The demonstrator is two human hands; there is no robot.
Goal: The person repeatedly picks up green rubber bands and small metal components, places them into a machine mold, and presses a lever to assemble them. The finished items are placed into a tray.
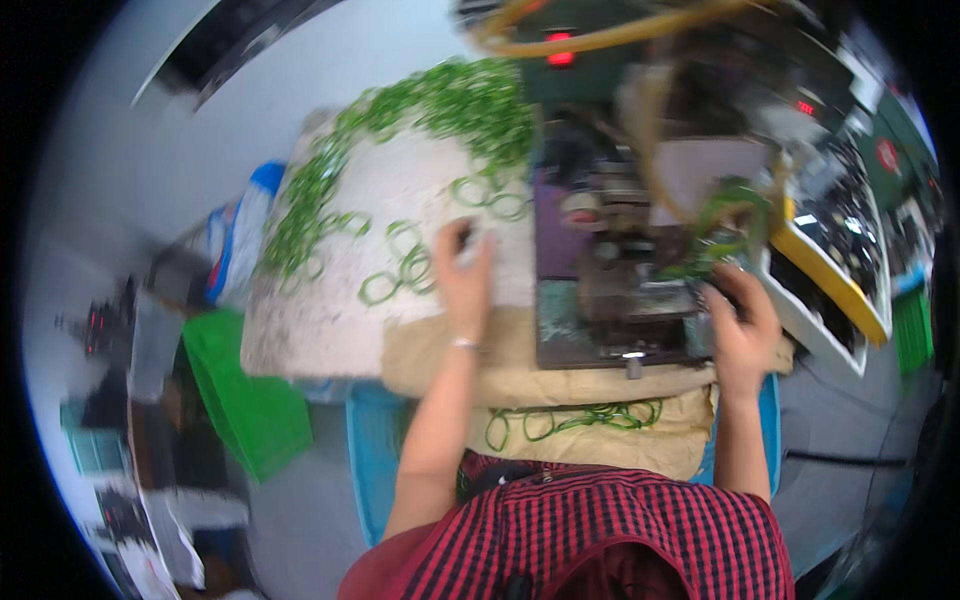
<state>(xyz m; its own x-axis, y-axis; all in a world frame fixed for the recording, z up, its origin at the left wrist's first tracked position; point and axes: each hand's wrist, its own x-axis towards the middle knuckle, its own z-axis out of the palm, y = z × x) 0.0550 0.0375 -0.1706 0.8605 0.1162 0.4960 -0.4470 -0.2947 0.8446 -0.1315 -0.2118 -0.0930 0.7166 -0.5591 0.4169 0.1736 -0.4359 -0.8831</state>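
Observation:
My left hand (466,281) hovers over the right part of a pale worktop (390,169), its thumb and fingers curled toward each other. Motion blur hides whether anything small is between the fingertips. Several loose green rings (381,287) lie left of it, and two more green rings (508,206) lie just beyond. My right hand (742,322) is at the right side of a small bench machine (626,277) with a metal fixture. Its fingertips reach the lower end of a blurred bunch of green rings (727,221); whether they grip it cannot be told.
A large heap of green rings (472,105) curves along the worktop's back and left. More green rings (600,420) rest on brown paper (600,454) over a blue bin (367,457) before me. A yellowish hose (652,135) hangs above the machine. White-and-yellow trays (832,270) stand right; a green crate (244,397) left.

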